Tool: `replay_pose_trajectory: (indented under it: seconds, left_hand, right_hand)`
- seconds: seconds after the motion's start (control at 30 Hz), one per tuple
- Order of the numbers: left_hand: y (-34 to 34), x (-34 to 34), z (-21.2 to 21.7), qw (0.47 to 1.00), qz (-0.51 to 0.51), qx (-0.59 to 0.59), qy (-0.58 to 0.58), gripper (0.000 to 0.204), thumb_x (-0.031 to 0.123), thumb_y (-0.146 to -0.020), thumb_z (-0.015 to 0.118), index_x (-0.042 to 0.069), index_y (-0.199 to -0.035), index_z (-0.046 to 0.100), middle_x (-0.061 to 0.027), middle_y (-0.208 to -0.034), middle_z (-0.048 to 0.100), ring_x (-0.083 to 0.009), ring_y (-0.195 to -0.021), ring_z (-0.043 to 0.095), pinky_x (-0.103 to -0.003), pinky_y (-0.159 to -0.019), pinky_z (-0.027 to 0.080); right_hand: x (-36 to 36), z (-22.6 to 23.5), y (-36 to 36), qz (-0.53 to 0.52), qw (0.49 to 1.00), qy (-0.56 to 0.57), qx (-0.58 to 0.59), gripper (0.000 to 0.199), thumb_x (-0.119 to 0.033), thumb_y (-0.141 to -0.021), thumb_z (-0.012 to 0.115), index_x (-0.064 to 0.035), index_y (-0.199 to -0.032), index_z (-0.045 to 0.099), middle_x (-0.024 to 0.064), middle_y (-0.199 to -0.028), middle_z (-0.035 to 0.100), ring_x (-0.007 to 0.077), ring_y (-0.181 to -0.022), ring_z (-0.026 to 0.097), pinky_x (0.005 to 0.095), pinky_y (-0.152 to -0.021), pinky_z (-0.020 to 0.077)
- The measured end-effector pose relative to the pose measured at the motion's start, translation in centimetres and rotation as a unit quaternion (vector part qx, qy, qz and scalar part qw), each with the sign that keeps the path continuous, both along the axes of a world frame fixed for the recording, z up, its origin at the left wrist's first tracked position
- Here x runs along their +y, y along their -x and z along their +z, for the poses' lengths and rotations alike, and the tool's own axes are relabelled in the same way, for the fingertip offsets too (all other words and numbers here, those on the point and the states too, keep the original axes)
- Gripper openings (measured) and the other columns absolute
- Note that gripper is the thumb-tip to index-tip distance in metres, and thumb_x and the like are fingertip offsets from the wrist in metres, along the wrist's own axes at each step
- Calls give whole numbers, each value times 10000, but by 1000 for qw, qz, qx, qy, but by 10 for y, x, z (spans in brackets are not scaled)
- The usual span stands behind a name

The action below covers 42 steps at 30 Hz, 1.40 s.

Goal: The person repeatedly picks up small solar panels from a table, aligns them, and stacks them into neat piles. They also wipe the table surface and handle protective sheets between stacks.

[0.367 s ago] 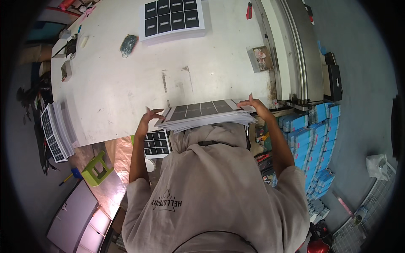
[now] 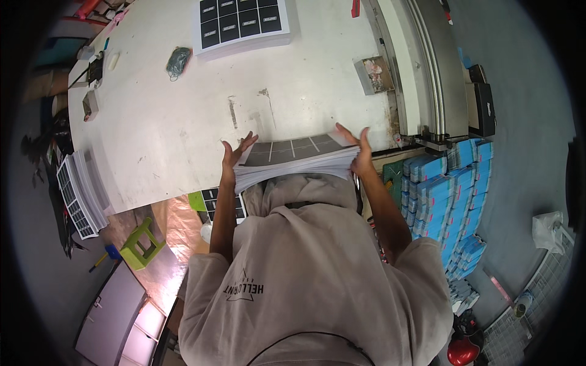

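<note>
Green stool (image 2: 131,247), blue bundles (image 2: 436,190)

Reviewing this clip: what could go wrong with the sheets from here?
Two risks, as I judge it. The stack of printed sheets is at the near edge of the white table, close to the shirt, so loose sheets might slip off. Also, the left hand and right hand flank a stack that looks bowed; uneven pressure could crease sheets.
</note>
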<state>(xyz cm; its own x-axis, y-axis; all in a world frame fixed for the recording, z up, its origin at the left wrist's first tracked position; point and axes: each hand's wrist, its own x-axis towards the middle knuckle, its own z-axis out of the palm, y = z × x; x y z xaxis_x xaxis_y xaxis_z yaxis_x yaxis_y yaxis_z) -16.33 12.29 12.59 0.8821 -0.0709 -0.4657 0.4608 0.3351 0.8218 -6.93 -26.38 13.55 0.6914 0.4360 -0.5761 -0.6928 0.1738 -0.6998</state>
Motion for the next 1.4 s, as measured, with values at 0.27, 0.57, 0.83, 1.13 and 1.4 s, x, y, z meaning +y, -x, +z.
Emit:
replay_pose_trajectory:
  seconds: [0.27, 0.57, 0.83, 1.13, 1.4]
  left_hand:
    - [30, 3, -12, 995, 30, 57, 77, 952, 719, -984, 168, -60, -1505, 336, -155, -1605, 294, -247, -1490, 241, -377, -1235, 118]
    - [42, -19, -10, 931, 219, 110, 272, 919, 737, -955, 294, 101, -1599, 139, -137, -1616, 257, -283, -1447, 323, -426, -1211, 233]
    - [50, -13, -38, 997, 81, 13, 9, 923, 742, -964, 198, 43, -1563, 272, -113, -1612, 282, -237, -1481, 252, -380, -1216, 193]
    - [42, -1, -42, 963, 163, 120, 177, 875, 706, -980, 289, 11, -1503, 385, -121, -1572, 362, -259, -1430, 358, -400, -1190, 272]
    - [73, -14, -51, 948, 226, 86, 207, 902, 719, -976, 254, 5, -1521, 333, -121, -1558, 365, -268, -1420, 365, -418, -1181, 297]
  right_hand:
    - [-6, -23, -11, 67, 996, 55, -10, 952, -766, -956, 174, -11, -1405, 538, 96, -1593, 314, 280, -1459, 292, 415, -1205, 207]
    - [17, -14, -14, -50, 990, -19, 134, 1059, -861, -862, 290, -9, -1471, 449, 213, -1469, 450, 313, -1341, 445, 389, -1145, 331]
    - [14, -35, 2, -109, 991, -22, 74, 911, -751, -955, 304, 31, -1352, 550, 83, -1607, 260, 258, -1427, 329, 409, -1166, 299]
    - [1, -99, 31, -68, 991, -11, 111, 787, -678, -993, 357, 0, -1322, 584, 132, -1554, 334, 263, -1414, 336, 391, -1167, 285]
    - [8, -64, 37, -98, 992, -12, 80, 757, -619, -1028, 318, 17, -1352, 569, 83, -1605, 278, 220, -1450, 294, 384, -1188, 264]
